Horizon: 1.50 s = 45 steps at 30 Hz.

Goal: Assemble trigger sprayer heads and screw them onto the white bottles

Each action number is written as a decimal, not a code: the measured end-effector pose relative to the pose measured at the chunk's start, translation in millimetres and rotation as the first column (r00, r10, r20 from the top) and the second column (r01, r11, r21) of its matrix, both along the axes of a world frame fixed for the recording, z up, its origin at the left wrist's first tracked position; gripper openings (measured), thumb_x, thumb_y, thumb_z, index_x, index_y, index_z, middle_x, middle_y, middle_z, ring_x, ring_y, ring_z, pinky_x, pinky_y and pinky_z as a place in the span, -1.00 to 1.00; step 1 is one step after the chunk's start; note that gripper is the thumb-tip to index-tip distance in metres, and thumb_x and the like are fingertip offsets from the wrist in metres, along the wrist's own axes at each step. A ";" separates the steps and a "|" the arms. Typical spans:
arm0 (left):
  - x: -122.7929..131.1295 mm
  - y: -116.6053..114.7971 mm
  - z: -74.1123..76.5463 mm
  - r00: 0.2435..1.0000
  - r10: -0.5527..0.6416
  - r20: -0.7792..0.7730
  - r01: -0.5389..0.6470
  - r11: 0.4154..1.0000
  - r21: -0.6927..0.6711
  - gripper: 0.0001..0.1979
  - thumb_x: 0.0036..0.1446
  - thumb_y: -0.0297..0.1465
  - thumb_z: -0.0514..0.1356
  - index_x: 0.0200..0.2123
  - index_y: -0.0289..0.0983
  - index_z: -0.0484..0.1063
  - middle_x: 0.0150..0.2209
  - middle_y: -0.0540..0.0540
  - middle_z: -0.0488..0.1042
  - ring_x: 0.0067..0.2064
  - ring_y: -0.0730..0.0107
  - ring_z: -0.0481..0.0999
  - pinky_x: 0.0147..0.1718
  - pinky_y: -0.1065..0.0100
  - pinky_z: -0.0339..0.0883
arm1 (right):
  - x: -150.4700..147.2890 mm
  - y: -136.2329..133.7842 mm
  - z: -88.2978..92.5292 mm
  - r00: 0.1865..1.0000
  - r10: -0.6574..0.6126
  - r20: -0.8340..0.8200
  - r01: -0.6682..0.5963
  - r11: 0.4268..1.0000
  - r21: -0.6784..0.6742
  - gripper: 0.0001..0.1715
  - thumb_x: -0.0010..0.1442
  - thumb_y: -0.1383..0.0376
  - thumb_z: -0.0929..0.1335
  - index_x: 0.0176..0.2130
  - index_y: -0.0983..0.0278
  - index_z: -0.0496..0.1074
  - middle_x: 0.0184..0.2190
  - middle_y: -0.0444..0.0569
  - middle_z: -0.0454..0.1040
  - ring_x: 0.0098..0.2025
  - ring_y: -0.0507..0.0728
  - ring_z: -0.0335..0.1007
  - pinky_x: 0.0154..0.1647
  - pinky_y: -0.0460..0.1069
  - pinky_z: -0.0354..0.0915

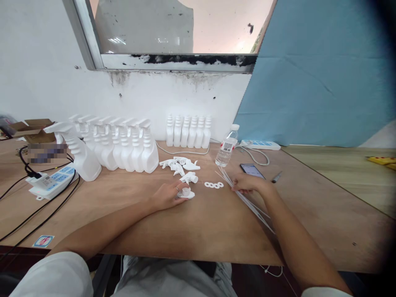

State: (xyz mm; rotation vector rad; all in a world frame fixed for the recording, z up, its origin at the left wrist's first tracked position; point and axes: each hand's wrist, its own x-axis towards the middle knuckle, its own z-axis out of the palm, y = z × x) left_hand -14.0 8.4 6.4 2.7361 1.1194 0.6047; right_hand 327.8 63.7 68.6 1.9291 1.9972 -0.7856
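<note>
Fingers of my left hand [168,195] are closed on a white spray head [187,194] lying on the table. Just behind it, another spray head [189,177] lies by my fingertips, and more white spray heads [179,163] are piled farther back. My right hand [247,183] has its fingers curled together over a bundle of thin white tubes [253,207] that runs toward the table's front edge. Between my hands lies a row of white rings [213,185]. Behind the tubes stands a clear water bottle [227,147], tilted in view.
White spray bottles with heads [123,148] stand at the left, beside a power strip [55,181] and black cables. Headless bottles [188,132] line the wall. A phone [252,170], a pen [276,177] and another power strip [260,144] are at the right.
</note>
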 end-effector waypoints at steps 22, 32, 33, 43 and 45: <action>-0.4 -0.1 -0.2 1.000 0.007 -0.007 -0.007 0.999 -0.049 -0.65 0.26 -0.17 0.15 0.06 -0.14 0.28 0.00 -0.06 0.47 -0.16 0.29 0.52 -0.33 0.37 0.30 | -14.7 20.1 -20.4 0.997 -0.033 -0.066 0.074 0.451 0.890 -0.65 0.37 0.19 0.19 -0.10 0.31 0.46 -0.24 0.16 0.58 -0.24 0.26 0.50 -0.34 -0.01 0.17; 0.3 1.2 1.3 1.000 0.005 -0.001 -0.005 0.998 -0.068 -0.65 0.25 -0.19 0.17 0.06 -0.15 0.28 0.00 -0.05 0.47 -0.12 0.26 0.52 -0.30 0.36 0.31 | -32.5 4.5 -10.7 0.622 0.394 -0.676 0.515 0.444 0.733 -0.66 0.33 0.00 0.24 -0.20 0.23 0.31 -0.49 -0.17 0.35 -0.73 -0.05 0.18 -0.70 -0.11 0.08; 0.2 1.1 1.3 1.000 0.009 -0.005 -0.009 0.998 -0.066 -0.65 0.25 -0.19 0.17 0.06 -0.14 0.27 0.00 -0.05 0.47 -0.13 0.27 0.52 -0.31 0.36 0.31 | -34.1 3.4 -11.0 0.640 0.396 -0.658 0.490 0.450 0.747 -0.67 0.33 0.01 0.24 -0.20 0.23 0.31 -0.49 -0.17 0.34 -0.72 -0.05 0.19 -0.68 -0.11 0.10; 0.9 -1.1 3.5 1.000 0.016 -0.022 -0.017 0.997 -0.075 -0.65 0.25 -0.20 0.16 0.06 -0.14 0.27 0.00 -0.05 0.47 -0.13 0.28 0.52 -0.31 0.36 0.32 | -35.9 4.9 -16.7 0.775 0.319 -0.545 0.317 0.550 0.773 -0.74 0.31 0.10 0.24 -0.19 0.22 0.33 -0.49 -0.15 0.39 -0.67 -0.01 0.28 -0.56 -0.08 0.20; 0.9 -0.9 3.4 1.000 0.014 -0.022 -0.015 0.997 -0.073 -0.64 0.25 -0.20 0.17 0.07 -0.14 0.27 0.01 -0.06 0.46 -0.12 0.27 0.52 -0.30 0.36 0.33 | -36.2 5.5 -16.1 0.787 0.297 -0.541 0.293 0.591 0.751 -0.75 0.29 0.11 0.25 -0.20 0.23 0.33 -0.44 -0.12 0.45 -0.65 0.00 0.32 -0.52 -0.07 0.23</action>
